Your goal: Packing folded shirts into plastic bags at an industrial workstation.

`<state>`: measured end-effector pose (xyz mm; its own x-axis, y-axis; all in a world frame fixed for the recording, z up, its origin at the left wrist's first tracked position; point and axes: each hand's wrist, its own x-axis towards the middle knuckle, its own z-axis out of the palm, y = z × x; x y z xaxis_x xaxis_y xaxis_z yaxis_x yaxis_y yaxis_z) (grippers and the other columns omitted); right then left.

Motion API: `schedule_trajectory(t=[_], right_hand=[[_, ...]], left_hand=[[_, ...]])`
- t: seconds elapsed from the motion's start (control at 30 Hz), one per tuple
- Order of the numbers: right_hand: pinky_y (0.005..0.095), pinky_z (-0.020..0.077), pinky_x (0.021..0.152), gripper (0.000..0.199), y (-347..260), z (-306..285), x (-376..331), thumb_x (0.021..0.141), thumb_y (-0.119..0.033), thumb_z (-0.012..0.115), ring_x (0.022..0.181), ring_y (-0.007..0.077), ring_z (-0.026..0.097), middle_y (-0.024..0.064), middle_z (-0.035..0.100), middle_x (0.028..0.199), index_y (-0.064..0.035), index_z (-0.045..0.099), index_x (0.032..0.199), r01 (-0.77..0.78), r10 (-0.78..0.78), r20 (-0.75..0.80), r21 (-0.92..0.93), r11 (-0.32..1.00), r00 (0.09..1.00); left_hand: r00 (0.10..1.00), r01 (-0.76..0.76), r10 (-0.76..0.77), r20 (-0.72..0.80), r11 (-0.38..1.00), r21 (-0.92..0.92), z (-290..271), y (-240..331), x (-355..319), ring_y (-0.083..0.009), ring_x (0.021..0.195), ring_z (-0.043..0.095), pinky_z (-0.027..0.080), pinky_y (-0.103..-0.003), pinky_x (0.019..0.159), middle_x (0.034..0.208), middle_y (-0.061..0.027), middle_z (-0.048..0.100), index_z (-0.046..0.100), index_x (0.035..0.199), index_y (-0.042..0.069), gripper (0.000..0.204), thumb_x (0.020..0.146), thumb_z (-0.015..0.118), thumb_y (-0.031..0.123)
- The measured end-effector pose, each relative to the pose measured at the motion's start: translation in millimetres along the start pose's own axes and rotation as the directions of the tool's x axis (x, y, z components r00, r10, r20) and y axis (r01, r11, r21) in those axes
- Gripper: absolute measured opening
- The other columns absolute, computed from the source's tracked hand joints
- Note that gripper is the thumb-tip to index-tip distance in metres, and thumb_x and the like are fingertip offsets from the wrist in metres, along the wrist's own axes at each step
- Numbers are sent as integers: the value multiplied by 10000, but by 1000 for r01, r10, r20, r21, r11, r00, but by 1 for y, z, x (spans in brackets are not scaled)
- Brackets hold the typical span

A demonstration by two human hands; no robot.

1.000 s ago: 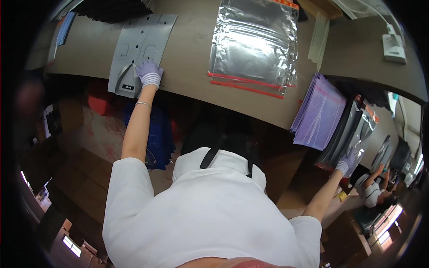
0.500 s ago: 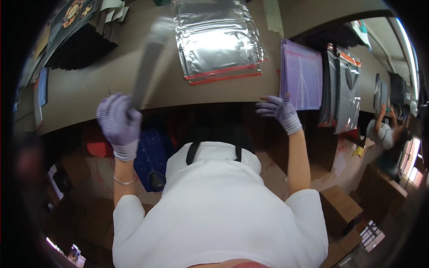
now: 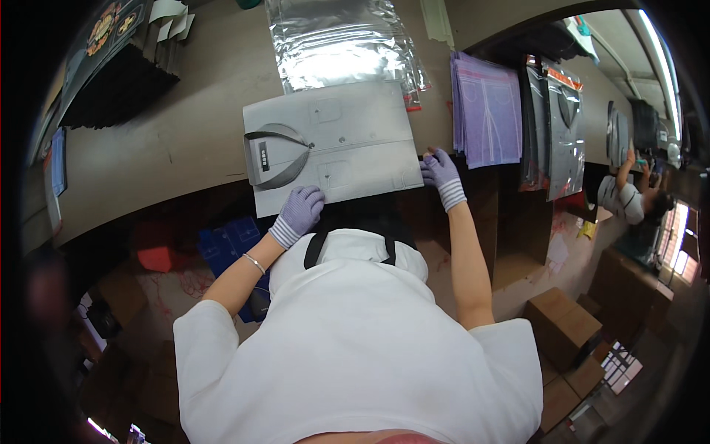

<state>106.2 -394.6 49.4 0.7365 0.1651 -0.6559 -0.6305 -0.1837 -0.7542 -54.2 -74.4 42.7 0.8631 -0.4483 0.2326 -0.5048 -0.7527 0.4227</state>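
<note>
A flat grey folder (image 3: 362, 159), printed like a shirt with buttons and pockets, lies in front of me. A raised collar shape and a small dark label are at its left end. Its near side reaches past the table's front edge. My left hand (image 3: 299, 211), in a purple glove with a striped cuff, has its fingers closed on the folder's near edge, left of the middle. At the near right corner, my right hand (image 3: 442, 177), gloved alike, touches the side with its fingers apart. Clear plastic bags (image 3: 336, 44) with red strips lie partly beneath the folder.
Purple printed folders (image 3: 488, 111) are stacked at the right, beside grey ones in clear bags (image 3: 566, 133). Dark folders (image 3: 122, 81) form a stack at the far left. Cardboard boxes (image 3: 562, 325) stand at the lower right. Another person (image 3: 625, 196) works at the far right.
The grey folder, blurred and edge-on in my left hand before, now lies flat across the bags' near edge. My left hand has moved right; my right hand has moved slightly left to the folder's side.
</note>
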Motion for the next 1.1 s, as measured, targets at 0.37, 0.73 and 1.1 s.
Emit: schedule_trajectory(t=[0.37, 0.73, 1.1], right_hand=[[252, 441, 698, 379, -124, 42, 17, 800, -341, 582, 780, 149, 555, 95, 615, 898, -3, 594, 970, 290, 38, 536, -513, 808, 843], [275, 437, 755, 323, -115, -151, -60, 838, -187, 579, 843, 141, 525, 55, 565, 1001, -7, 499, 1093, 655, -615, -256, 118, 746, 746], [314, 378, 876, 374, 13, -138, -140, 852, -124, 535, 971, 233, 490, 128, 506, 1109, 53, 422, 1161, 319, -523, -519, -433, 843, 677]], left_hand=[[912, -6, 12, 410, 1000, -16, -10, 11, -5, -223, 834, 530, 428, -341, 729, 848, -55, 557, 547, 816, 77, 151, 692, 524, 159], [963, 269, -268, -22, 961, 67, 33, -83, 174, -325, 788, 539, 450, -405, 706, 814, -139, 552, 556, 820, 65, 129, 698, 569, 105], [953, 216, -215, 213, 976, 15, 44, -135, 186, -320, 836, 537, 446, -395, 757, 878, -113, 545, 577, 850, 81, 128, 728, 559, 114]])
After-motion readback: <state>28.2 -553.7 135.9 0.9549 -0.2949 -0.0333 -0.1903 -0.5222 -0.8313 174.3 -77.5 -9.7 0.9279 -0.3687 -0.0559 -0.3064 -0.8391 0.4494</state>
